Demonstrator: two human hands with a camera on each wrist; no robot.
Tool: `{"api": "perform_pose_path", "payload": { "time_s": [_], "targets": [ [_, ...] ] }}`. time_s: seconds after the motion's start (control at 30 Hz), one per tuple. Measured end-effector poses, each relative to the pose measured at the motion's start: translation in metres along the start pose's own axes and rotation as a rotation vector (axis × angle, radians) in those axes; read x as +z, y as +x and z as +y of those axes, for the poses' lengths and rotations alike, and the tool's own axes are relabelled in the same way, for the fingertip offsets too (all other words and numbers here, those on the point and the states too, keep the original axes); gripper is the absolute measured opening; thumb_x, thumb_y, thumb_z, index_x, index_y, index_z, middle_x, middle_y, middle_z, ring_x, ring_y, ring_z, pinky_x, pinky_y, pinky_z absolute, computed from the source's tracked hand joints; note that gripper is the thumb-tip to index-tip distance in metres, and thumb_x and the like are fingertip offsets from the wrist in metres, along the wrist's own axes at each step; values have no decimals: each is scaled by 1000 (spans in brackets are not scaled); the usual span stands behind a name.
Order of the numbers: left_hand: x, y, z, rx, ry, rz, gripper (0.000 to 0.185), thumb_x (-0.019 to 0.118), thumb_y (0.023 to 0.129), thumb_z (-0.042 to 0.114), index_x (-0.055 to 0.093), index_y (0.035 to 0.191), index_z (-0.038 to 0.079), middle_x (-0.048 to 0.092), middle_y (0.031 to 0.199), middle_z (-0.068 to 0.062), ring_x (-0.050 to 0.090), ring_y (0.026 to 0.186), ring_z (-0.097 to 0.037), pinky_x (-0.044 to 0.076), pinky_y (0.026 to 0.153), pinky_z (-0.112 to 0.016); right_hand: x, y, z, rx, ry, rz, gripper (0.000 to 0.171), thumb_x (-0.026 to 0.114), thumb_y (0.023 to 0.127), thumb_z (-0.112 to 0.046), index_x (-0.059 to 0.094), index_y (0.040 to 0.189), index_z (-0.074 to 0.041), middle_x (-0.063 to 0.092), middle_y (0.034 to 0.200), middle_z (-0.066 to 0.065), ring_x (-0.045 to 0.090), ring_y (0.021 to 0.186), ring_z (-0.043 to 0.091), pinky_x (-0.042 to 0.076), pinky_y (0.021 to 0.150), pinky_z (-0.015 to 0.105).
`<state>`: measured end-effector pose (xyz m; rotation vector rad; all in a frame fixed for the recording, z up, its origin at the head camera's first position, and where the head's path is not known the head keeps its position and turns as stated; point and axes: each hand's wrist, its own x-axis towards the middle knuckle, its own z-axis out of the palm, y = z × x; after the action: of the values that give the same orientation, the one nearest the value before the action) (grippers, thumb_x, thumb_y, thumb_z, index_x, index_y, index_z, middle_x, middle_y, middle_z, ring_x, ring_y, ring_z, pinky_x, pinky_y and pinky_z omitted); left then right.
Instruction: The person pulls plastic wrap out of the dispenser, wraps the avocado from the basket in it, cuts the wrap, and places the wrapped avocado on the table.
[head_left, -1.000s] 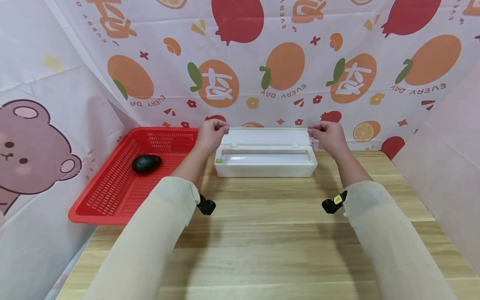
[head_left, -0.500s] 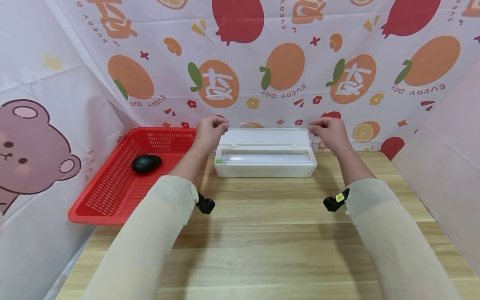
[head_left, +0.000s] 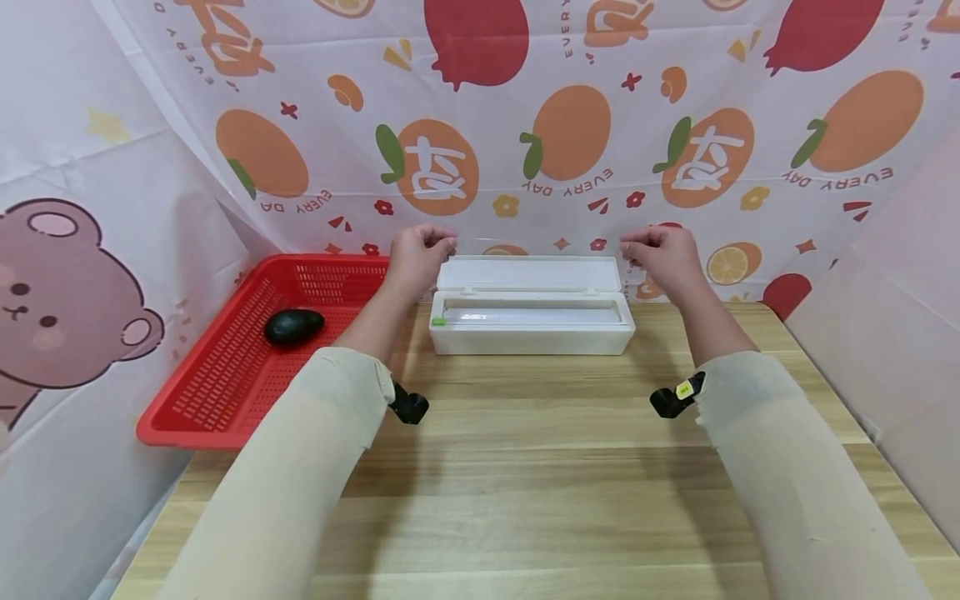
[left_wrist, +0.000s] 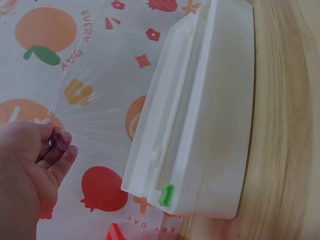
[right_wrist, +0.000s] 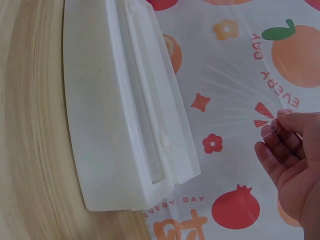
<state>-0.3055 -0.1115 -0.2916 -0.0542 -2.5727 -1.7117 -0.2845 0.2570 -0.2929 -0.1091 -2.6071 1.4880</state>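
A long white cling film box (head_left: 532, 340) stands at the back of the table, its lid (head_left: 528, 273) tipped back and a slot showing along the top. At its left end sits a green cutter slider (left_wrist: 166, 195). Clear cling film (right_wrist: 235, 95) stretches from the box, creased towards my fingers and nearly invisible in the head view. My left hand (head_left: 416, 258) pinches one corner, thumb against fingers, above the box's left end. The other corner is pinched by my right hand (head_left: 666, 257), above and right of the lid.
Left of the box, a red plastic basket (head_left: 161, 435) holds a dark green avocado (head_left: 294, 327). Behind the wooden table (head_left: 525, 483) hangs a fruit-printed cloth (head_left: 495, 150). A bear-printed sheet (head_left: 67, 292) covers the left side.
Both hands have risen a little above the box and drifted slightly apart, with the film pinched between their fingers. The box, basket and avocado have stayed put.
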Motion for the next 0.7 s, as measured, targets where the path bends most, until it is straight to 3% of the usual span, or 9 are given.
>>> {"api": "perform_pose_path", "payload": {
  "time_s": [0.37,0.7],
  "targets": [
    [-3,2,8,31,-13,25,23,65,96,21,71,115,11,68,109,-10,63,105,-25,54,91,-26,-5,2,-11,-4,20,-7,31,64,96,-32,71,116,-9,69,112,6,67,95,18,55,82,20],
    [-5,1,17,-8,-50,32,22,65,95,25,71,113,15,68,112,-9,62,97,-18,54,91,-27,-9,2,-20,6,43,2,31,66,94,-31,71,115,-9,68,104,1,66,94,18,55,79,18]
  ]
}}
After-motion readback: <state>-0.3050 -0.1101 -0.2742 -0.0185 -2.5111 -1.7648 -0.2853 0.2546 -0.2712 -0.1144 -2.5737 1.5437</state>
